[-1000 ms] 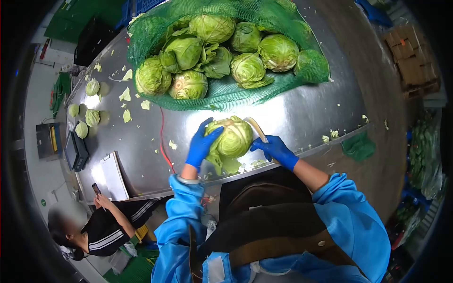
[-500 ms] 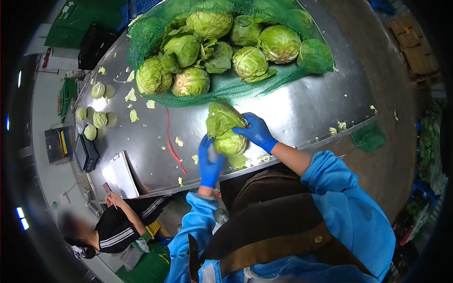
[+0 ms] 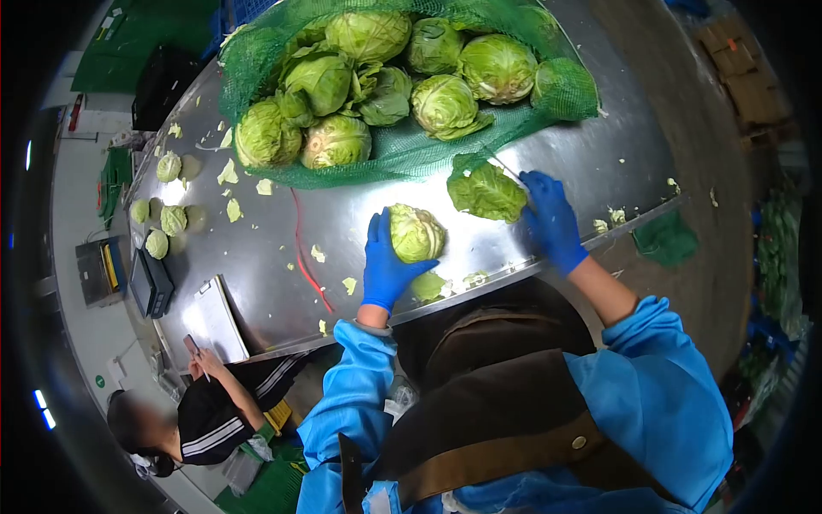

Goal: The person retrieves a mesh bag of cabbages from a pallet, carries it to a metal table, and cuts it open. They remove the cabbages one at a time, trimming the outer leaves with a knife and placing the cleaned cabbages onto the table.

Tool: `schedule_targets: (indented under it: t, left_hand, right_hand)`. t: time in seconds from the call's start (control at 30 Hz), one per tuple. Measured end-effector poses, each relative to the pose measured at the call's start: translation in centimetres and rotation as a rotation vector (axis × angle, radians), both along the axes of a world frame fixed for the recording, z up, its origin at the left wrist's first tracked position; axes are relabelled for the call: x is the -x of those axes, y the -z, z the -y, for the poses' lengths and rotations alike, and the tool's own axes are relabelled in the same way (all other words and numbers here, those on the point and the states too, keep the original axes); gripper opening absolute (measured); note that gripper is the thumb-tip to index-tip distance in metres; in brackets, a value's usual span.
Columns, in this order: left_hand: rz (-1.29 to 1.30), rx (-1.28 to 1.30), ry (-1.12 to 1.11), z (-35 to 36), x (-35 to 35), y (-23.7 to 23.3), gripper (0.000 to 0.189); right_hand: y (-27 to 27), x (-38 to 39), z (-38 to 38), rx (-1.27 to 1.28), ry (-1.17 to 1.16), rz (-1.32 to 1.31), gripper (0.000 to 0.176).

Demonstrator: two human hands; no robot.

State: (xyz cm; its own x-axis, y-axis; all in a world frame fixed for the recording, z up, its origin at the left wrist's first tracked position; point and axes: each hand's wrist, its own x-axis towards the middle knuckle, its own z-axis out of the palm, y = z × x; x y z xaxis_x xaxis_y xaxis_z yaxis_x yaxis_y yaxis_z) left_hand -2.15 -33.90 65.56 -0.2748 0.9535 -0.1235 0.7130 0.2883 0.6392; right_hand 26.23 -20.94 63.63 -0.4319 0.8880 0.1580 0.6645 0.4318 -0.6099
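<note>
The outer leaf (image 3: 488, 191) has come off, baring the cabbage (image 3: 418, 233); fingers of the left hand (image 3: 388, 272) cup it; what the right hand (image 3: 555, 221) grips, I cannot tell.

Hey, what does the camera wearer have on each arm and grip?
Plain, close-fitting blue gloves cover the left grip and right grip. Loose, wrinkled, lighter blue sleeves stop short of the gloves, more so on the right.
</note>
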Motion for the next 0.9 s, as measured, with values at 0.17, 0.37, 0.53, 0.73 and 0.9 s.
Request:
schedule_targets:
  t: [0.17, 0.37, 0.53, 0.73, 0.9]
  left_hand:
    - [0.036, 0.035, -0.04, -1.5, 0.2, -0.2, 0.113]
    - [0.064, 0.083, -0.057, -2.3, 0.7, -0.2, 0.112]
    - [0.044, 0.113, -0.045, -2.9, 1.2, 0.3, 0.114]
    - [0.034, 0.252, -0.062, -4.3, 1.2, 0.3, 0.116]
    - [-0.077, 0.227, -0.017, -4.1, 0.5, 0.6, 0.116]
  right_hand:
    - [-0.5, 4.1, 5.9, 0.132, -0.322, 0.014, 0.035]
    - [3.0, 9.1, 7.0, 0.093, -0.325, 0.158, 0.024]
    - [3.6, 10.1, 5.7, 0.113, -0.32, 0.198, 0.014]
    - [3.7, 11.0, 3.5, 0.184, -0.354, 0.237, 0.013]
    - [9.2, 11.7, 2.4, 0.13, -0.385, 0.214, 0.016]
